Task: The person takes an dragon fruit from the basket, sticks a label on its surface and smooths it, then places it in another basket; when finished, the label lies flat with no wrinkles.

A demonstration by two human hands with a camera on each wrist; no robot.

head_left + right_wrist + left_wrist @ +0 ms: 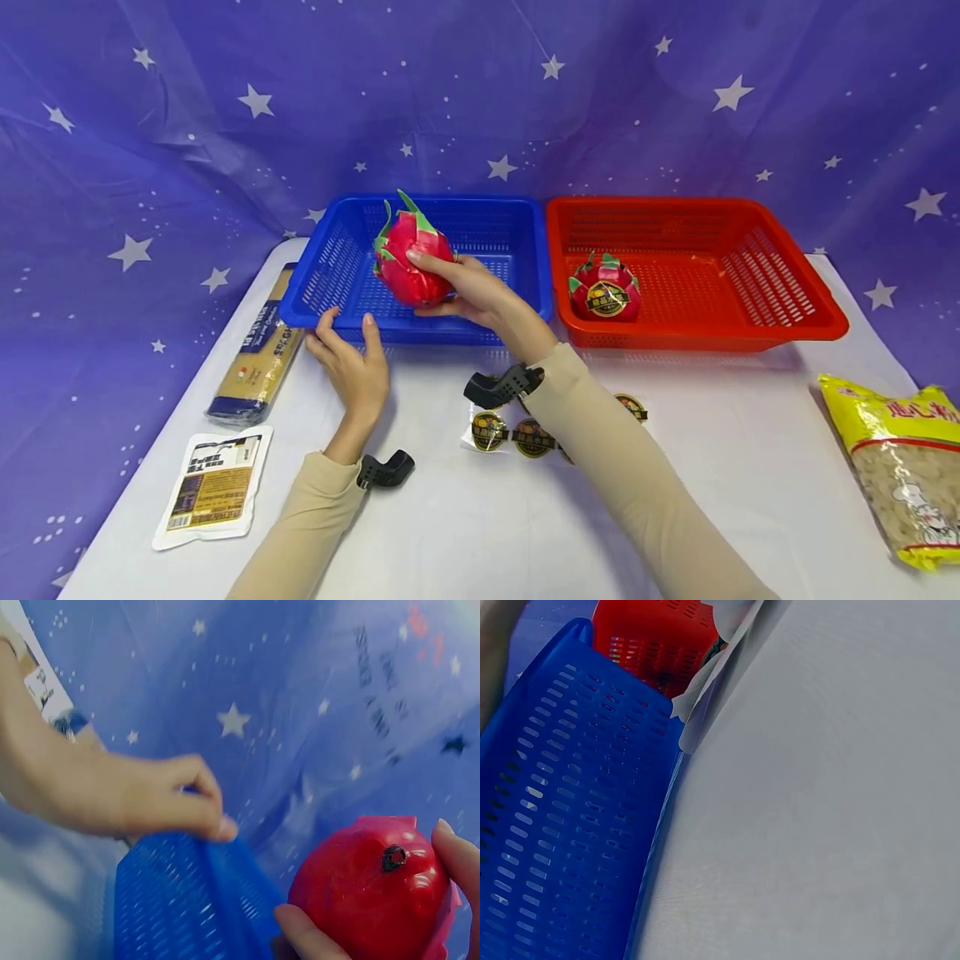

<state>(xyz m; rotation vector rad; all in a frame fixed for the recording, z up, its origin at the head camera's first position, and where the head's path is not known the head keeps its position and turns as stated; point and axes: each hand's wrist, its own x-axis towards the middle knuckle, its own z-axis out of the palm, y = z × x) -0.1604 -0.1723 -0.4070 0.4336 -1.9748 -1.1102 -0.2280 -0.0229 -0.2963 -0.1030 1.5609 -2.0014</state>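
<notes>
My right hand (480, 292) grips a pink-red dragon fruit (412, 254) with green leaf tips above the blue basket (300, 312). In the right wrist view, the dragon fruit (352, 892) shows its dark stem end between fingers and thumb. My left hand (352, 362) is at the blue basket's front-left rim, thumb and fingers spread apart; fingertips seem to touch the rim. Another dragon fruit (592, 279), bearing a round black-and-gold sticker (607, 299), sits at the left of the red basket (750, 337). The left wrist view shows no fingers, only the blue basket (577, 825) and table.
Round stickers (533, 437) on a backing sheet lie on the white table, partly under my right forearm. A pasta packet (251, 367) and a white-edged pouch (213, 487) lie left. A yellow bag (903, 467) lies right. A starry purple cloth (480, 100) hangs behind.
</notes>
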